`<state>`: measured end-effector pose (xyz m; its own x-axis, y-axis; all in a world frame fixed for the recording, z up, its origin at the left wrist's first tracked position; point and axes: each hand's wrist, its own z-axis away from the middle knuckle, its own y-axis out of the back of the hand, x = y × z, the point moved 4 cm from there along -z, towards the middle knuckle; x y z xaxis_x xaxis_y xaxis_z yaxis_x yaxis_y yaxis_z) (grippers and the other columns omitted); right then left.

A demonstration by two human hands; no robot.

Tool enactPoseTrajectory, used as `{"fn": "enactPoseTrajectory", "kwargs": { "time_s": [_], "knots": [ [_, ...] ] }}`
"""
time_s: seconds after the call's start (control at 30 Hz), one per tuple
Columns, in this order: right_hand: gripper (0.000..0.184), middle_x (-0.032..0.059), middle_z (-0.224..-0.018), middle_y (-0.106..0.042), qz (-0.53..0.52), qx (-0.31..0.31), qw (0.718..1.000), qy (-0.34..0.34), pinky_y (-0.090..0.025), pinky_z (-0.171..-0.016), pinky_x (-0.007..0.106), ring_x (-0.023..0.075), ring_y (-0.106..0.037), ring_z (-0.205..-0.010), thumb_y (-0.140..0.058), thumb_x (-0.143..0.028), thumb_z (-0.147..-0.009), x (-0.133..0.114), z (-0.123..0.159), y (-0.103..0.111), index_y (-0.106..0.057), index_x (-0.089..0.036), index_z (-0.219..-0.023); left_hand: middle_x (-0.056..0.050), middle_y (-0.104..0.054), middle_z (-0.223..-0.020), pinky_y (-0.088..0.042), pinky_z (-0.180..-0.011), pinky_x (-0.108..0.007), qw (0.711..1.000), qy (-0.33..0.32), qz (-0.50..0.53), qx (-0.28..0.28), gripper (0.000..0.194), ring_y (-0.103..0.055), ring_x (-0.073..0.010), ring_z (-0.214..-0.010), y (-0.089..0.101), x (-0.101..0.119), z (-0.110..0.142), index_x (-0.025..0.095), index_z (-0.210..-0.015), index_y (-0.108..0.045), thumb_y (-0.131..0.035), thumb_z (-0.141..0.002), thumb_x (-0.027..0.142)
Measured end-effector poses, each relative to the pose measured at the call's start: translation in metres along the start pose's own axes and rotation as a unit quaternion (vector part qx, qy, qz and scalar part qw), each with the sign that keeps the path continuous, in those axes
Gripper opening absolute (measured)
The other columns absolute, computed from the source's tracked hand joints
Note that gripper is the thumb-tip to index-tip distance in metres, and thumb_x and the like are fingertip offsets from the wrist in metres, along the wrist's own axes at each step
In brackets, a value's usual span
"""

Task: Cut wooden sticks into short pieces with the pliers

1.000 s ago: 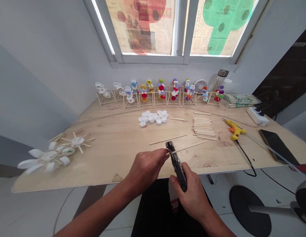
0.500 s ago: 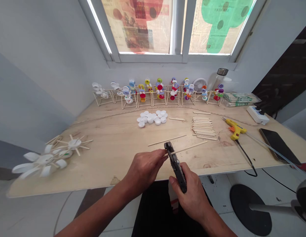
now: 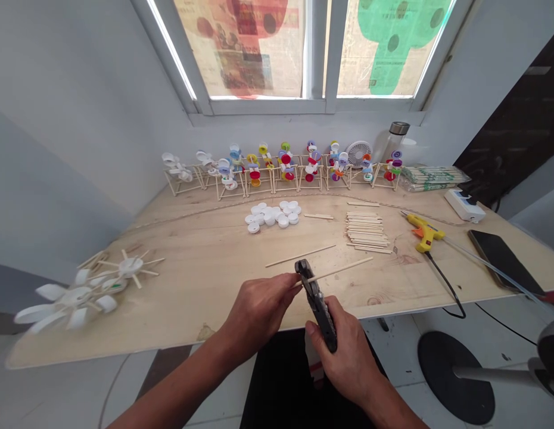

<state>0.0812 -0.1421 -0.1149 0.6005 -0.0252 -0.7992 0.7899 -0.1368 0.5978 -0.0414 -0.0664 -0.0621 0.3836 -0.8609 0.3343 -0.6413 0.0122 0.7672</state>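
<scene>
My left hand [image 3: 263, 307] pinches one end of a thin wooden stick [image 3: 344, 270], just left of the tool's jaws. In my right hand [image 3: 348, 345] is a dark hand cutter, like pliers [image 3: 320, 313], held by its handles with the jaws pointing up and away from me. The stick passes across the jaws, and its longer part reaches out to the right above the table. A second loose stick [image 3: 299, 255] lies on the table just beyond the tool. Farther back sit white bottle caps [image 3: 268, 215] in a cluster and a pile of short cut sticks [image 3: 365, 229].
A yellow glue gun [image 3: 423, 231], a phone [image 3: 504, 262] and a white power strip [image 3: 464, 205] lie to the right. Stick stands with coloured caps [image 3: 286, 167] line the wall. White cap wheels [image 3: 75, 296] rest at the left end of the wooden table [image 3: 192, 268].
The view has shifted slightly, so the table's things sit a little farther left. Both hands keep their hold, with the stick still across the jaws.
</scene>
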Motion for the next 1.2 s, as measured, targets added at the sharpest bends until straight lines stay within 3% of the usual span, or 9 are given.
{"fn": "enactPoseTrajectory", "kwargs": {
  "time_s": [0.33, 0.73, 1.2],
  "knots": [
    [0.01, -0.0028, -0.059, -0.052, 0.025, 0.019, 1.0, 0.001, -0.031, -0.049, 0.023, 0.0143, -0.049, -0.05, -0.046, -0.027, -0.08, 0.003, -0.004, -0.001, -0.039, -0.022, -0.075, 0.002, -0.055, -0.055, -0.034, -0.045, -0.017, 1.0, 0.007, -0.03, 0.002, 0.016, -0.05, -0.0081, -0.046, -0.001, -0.001, -0.003, 0.017, -0.079, -0.051, -0.038, -0.088, 0.02],
    [0.013, -0.0027, -0.056, -0.053, 0.043, 0.01, 0.999, -0.007, -0.03, -0.049, 0.023, 0.0154, -0.051, -0.049, -0.045, -0.029, -0.081, 0.01, -0.017, -0.007, -0.038, -0.022, -0.074, 0.002, -0.057, -0.058, -0.036, -0.048, -0.018, 0.999, 0.01, -0.045, -0.002, 0.012, -0.052, -0.0094, -0.049, -0.009, -0.015, -0.005, 0.016, -0.087, -0.052, -0.04, -0.087, 0.019],
    [0.015, -0.0033, -0.057, -0.051, 0.044, -0.006, 0.999, -0.009, -0.03, -0.05, 0.024, 0.015, -0.05, -0.05, -0.045, -0.03, -0.082, 0.019, -0.033, -0.015, -0.036, -0.022, -0.074, 0.004, -0.048, -0.051, -0.029, -0.045, -0.019, 0.996, -0.029, -0.069, 0.044, 0.008, -0.04, -0.0085, -0.044, -0.012, -0.028, -0.012, 0.015, -0.083, -0.051, -0.044, -0.084, 0.012]
  ]
}}
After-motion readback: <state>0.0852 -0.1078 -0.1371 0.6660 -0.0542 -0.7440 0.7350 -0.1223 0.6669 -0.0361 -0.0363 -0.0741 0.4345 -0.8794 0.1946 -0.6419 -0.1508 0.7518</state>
